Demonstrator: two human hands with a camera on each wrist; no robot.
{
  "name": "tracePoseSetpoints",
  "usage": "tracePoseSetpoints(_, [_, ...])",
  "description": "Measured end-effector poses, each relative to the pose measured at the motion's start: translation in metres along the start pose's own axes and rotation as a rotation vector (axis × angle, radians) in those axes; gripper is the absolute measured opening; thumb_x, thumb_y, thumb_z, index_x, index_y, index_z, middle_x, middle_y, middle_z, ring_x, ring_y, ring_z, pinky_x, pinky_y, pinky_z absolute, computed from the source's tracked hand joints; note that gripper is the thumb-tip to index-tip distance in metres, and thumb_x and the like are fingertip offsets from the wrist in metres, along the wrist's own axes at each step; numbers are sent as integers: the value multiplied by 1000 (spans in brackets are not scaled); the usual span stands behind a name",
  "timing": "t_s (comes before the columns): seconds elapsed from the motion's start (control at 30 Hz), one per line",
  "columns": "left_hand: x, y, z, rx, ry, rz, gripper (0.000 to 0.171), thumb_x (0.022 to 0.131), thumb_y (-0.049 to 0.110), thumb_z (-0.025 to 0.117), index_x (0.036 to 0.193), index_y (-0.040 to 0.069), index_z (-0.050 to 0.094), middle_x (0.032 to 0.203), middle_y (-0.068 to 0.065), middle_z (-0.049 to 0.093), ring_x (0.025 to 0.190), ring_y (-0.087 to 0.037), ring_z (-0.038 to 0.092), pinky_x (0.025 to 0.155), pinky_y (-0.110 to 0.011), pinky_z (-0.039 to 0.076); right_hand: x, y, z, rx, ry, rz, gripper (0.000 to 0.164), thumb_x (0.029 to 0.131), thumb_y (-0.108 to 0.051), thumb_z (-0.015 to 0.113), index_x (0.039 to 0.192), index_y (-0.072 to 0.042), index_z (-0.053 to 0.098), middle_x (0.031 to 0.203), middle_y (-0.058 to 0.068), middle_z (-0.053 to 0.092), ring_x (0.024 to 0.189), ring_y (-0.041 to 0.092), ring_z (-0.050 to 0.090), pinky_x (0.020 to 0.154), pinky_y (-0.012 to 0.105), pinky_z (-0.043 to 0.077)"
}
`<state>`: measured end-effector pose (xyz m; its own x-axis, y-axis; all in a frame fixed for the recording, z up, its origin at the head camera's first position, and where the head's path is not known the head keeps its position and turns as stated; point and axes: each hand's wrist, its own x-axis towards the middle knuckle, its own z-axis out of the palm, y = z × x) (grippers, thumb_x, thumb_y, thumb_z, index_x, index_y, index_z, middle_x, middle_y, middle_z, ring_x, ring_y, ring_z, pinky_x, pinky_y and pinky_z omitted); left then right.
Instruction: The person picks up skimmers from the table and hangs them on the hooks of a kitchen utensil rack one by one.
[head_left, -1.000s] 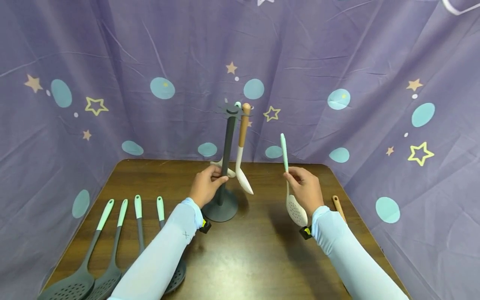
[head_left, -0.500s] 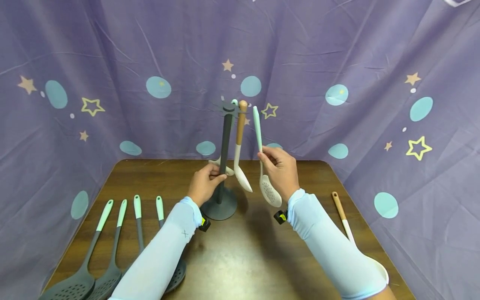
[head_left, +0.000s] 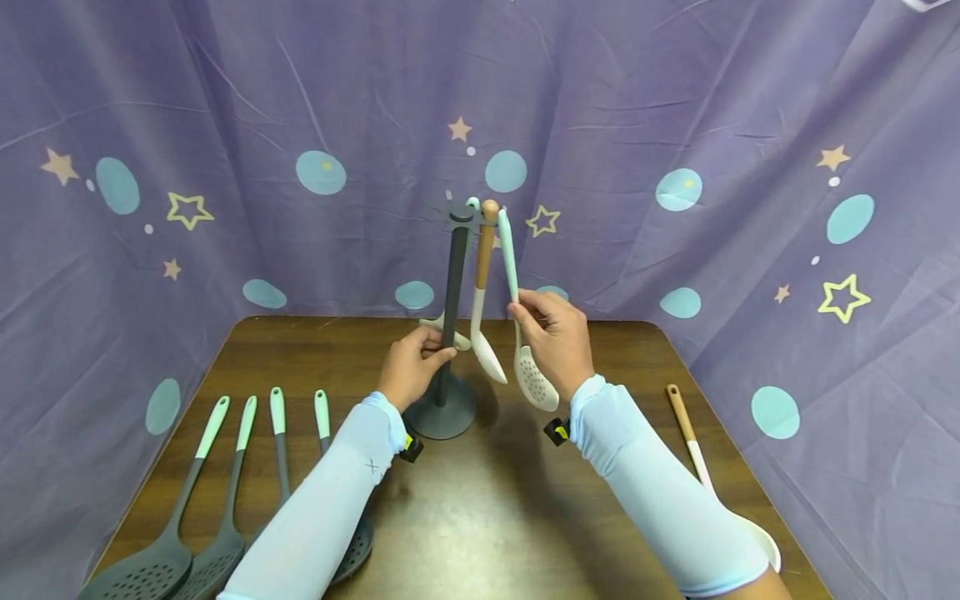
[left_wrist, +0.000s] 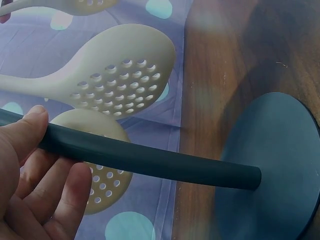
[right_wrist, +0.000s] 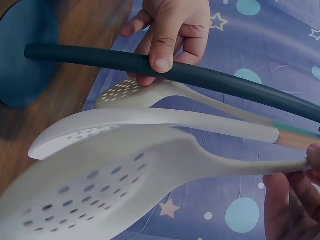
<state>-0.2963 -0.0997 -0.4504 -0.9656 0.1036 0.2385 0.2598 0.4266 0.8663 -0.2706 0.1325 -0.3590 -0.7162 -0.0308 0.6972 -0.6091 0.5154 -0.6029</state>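
My left hand (head_left: 411, 367) grips the dark pole of a utensil stand (head_left: 454, 283), thumb on one side and fingers on the other. In my right hand (head_left: 555, 333), a cream slotted spoon (head_left: 537, 385) with a mint handle is pinched near the handle's lower end, bowl down. Its handle top is right at the stand's hooked crown (head_left: 462, 215). Beside the pole hangs a white slotted spoon (head_left: 489, 360) with a wooden handle. Behind the pole hangs another cream slotted utensil (left_wrist: 106, 192), mint-handled and partly hidden by the pole and left hand.
Several grey utensils with mint handles, including a slotted turner (head_left: 142, 571), lie on the table's left side, partly under the left sleeve. A wooden-handled white utensil (head_left: 701, 467) lies at the right, partly covered by the right sleeve. A purple curtain (head_left: 600, 125) hangs behind the table.
My right hand has carried the slotted spoon leftward and up to the stand's crown, with only a slight shift in the last half second. My left hand stays on the pole.
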Motion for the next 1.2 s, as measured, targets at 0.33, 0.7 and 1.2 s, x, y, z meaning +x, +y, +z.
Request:
tracePoseSetpoints(0.33, [1, -2, 1, -1, 1, 6, 24, 96, 26, 77, 111, 10, 69, 110, -6, 76, 99, -22, 74, 89, -36, 61, 0, -1, 4, -28, -9, 9, 15, 92, -13, 79, 107, -8, 81, 84, 4, 71, 75, 12, 64, 65, 15, 49])
tracePoseSetpoints(0.7, [1, -2, 1, -2, -2, -10, 24, 96, 27, 77, 111, 12, 69, 108, -4, 76, 99, -20, 74, 89, -36, 61, 1, -3, 12, 4, -25, 1, 15, 93, -12, 79, 106, -6, 80, 86, 5, 72, 73, 14, 66, 64, 15, 52])
tracePoseSetpoints(1.2, [4, -3, 2, 4, 6, -3, 23, 95, 24, 79, 110, 10, 70, 108, -6, 76, 98, -22, 74, 89, -37, 61, 0, -1, 33, 56, -10, 26, 14, 94, -15, 78, 106, -8, 80, 86, 3, 72, 75, 13, 66, 65, 19, 53])
